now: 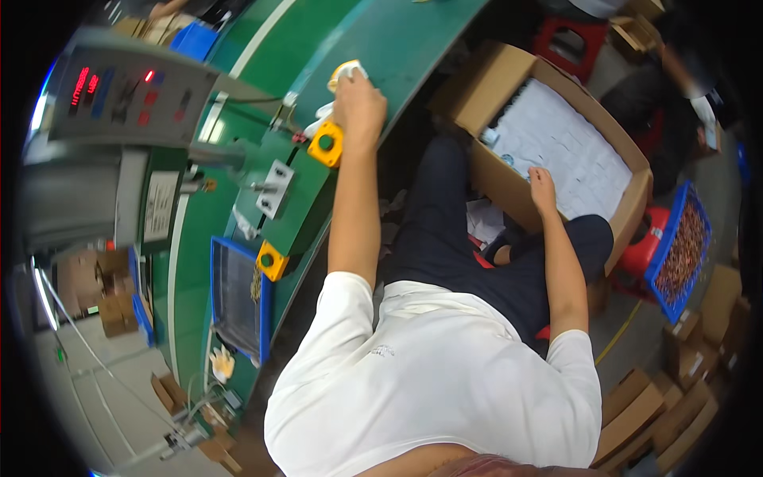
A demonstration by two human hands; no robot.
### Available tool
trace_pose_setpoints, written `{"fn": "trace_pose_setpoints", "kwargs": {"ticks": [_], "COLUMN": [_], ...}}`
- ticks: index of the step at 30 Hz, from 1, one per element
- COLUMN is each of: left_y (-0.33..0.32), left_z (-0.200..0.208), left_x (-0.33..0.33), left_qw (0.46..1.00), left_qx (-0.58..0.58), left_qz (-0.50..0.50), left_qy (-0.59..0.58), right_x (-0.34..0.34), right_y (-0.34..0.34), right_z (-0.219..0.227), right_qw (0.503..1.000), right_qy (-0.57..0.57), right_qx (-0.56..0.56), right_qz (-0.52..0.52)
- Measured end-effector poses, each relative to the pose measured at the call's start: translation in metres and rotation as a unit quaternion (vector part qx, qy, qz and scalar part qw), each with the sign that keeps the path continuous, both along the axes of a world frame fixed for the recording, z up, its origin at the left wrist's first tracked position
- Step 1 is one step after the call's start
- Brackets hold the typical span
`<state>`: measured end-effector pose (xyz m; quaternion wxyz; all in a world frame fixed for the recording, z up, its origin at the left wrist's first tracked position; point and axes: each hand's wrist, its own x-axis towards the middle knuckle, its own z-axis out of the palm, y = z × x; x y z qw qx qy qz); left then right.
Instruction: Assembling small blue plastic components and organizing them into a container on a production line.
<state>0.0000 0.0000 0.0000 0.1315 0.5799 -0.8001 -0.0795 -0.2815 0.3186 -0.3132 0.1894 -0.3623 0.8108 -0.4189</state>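
My left hand (361, 110) reaches over the green bench, its fingers closed on a yellow-and-white bundle (343, 74) that looks like a work glove. White cloth (319, 118) lies just under that hand, close to a yellow button box (326, 144) with a green button. On the other side, my right hand (542, 189) is at the near edge of a large open cardboard box (509, 187). Its fingers are drawn together; whatever is between them is too small to make out. White sheet-like packing (560, 143) fills the box, with small clear pieces (491, 137) along its left side.
A press machine (87, 191) with a lit display stands left, near a metal fixture (274, 189) and a second yellow button box (272, 261). A blue tray (265, 318) sits on the bench. At right, another blue tray (679, 254) holds many small reddish parts; a person (652, 95) sits beyond.
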Motion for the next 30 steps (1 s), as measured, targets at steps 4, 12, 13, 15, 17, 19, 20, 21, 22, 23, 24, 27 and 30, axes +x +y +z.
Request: {"fn": "trace_pose_setpoints", "kwargs": {"ticks": [4,12,13,15,17,19,20,21,22,23,24,27,30], "left_y": [0.015,-0.004,-0.005,-0.005,-0.004,0.014,0.041,0.078,0.115,0.145,0.172,0.200,0.197], "left_z": [-0.004,0.004,0.006,0.008,0.007,0.017,0.035,0.038,0.050,0.051,0.065,0.085,0.077], "left_x": [0.018,0.011,0.008,0.005,0.012,0.012,0.010,0.028,0.053,0.080,0.119,0.261,0.434], "left_qw": [0.981,0.986,0.986,0.942,0.936,0.948,0.959,0.926,0.914,0.912,0.910,0.886,0.878], "left_qx": [-0.187,-0.140,-0.142,-0.295,-0.338,-0.305,-0.237,-0.271,-0.278,-0.265,-0.261,-0.370,-0.414], "left_qz": [0.032,0.019,0.032,-0.016,-0.003,-0.066,-0.131,-0.195,-0.238,-0.252,-0.282,-0.207,0.163], "left_qy": [-0.037,0.088,0.087,0.162,0.102,0.063,0.082,0.175,0.174,0.184,0.158,0.191,0.179], "right_x": [-0.003,-0.005,-0.009,-0.013,-0.014,-0.014,-0.019,-0.020,-0.021,-0.025,-0.027,-0.029,-0.030], "right_y": [0.005,0.000,-0.004,0.000,-0.006,-0.001,0.008,0.009,0.011,0.013,0.010,0.011,0.012], "right_z": [-0.019,-0.035,-0.035,-0.035,-0.033,-0.037,-0.044,-0.048,-0.050,-0.051,-0.052,-0.056,-0.049], "right_qw": [0.999,0.986,0.986,0.986,0.985,0.985,0.986,0.987,0.986,0.985,0.985,0.985,0.988], "right_qy": [0.026,-0.057,-0.055,-0.050,-0.050,-0.051,-0.052,-0.051,-0.050,-0.046,-0.045,-0.023,-0.072], "right_qx": [0.018,0.132,0.136,0.129,0.141,0.142,0.136,0.127,0.126,0.131,0.134,0.130,0.092], "right_qz": [0.030,0.080,0.083,0.093,0.090,0.085,0.080,0.087,0.097,0.100,0.102,0.108,0.098]}}
